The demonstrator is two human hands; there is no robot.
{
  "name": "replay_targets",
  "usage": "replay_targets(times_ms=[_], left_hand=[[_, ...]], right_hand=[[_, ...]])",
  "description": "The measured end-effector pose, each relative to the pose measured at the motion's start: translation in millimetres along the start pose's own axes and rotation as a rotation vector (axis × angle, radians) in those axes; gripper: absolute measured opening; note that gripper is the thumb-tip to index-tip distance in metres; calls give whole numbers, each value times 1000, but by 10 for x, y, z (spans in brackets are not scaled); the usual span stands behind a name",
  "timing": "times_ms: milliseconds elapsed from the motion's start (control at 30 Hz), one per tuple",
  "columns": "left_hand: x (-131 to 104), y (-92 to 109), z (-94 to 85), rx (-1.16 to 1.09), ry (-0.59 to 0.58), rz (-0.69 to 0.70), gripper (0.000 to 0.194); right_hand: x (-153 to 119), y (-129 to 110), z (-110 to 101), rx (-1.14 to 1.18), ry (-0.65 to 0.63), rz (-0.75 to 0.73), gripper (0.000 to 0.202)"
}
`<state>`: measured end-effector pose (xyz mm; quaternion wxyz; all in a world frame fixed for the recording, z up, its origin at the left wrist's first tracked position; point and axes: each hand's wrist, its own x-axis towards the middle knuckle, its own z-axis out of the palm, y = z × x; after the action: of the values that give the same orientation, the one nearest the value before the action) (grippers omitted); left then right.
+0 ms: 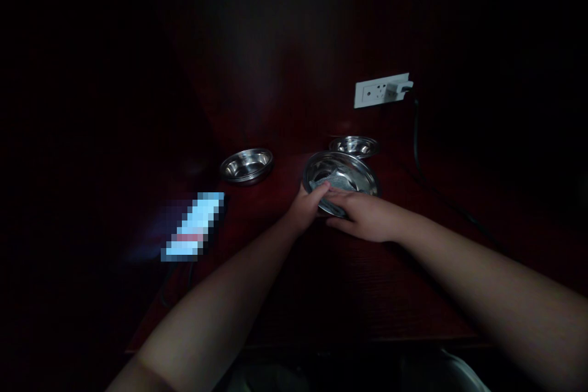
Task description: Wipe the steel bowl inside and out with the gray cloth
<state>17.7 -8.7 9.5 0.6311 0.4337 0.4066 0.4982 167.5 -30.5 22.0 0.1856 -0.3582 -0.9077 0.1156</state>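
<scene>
A shiny round steel bowl (365, 180) is tilted toward me over the table. My left hand (307, 205) is closed on its near left rim, thumb lying over the inside. From the right, my right hand (365, 215) grips the near rim, some fingers inside the bowl and one stretched along below it. Within the bowl, beside my left thumb, a pale patterned patch shows; whether it is a cloth or a reflection I cannot make out. Just behind stands another steel bowl (356, 147), partly covered by the held one. Fingertips of both hands are partly hidden.
Farther left sits a steel bowl (247, 165), seemingly stacked on another. A lit, pixelated screen (195, 226) glows at the left. On the back wall, a white socket panel (382, 90) has a plug with a dark cable (416, 135) trailing right. The dark red table (349, 294) ends near me.
</scene>
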Motion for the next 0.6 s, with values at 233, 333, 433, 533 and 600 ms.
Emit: replay_targets(times_ms=[233,333,433,533,600], left_hand=[[10,-16,-14,2,-45,9,53],[32,-40,-33,20,-45,21,58],[45,-54,-45,16,-55,28,64],[45,-54,-46,16,-52,31,63],[44,-52,-43,19,-42,36,62]], right_hand=[[-15,73,38,-136,46,122,65],[-13,80,30,-227,26,180,67],[-8,76,15,-273,15,213,66],[-4,67,4,-288,9,229,67],[-6,61,1,-291,6,228,66]])
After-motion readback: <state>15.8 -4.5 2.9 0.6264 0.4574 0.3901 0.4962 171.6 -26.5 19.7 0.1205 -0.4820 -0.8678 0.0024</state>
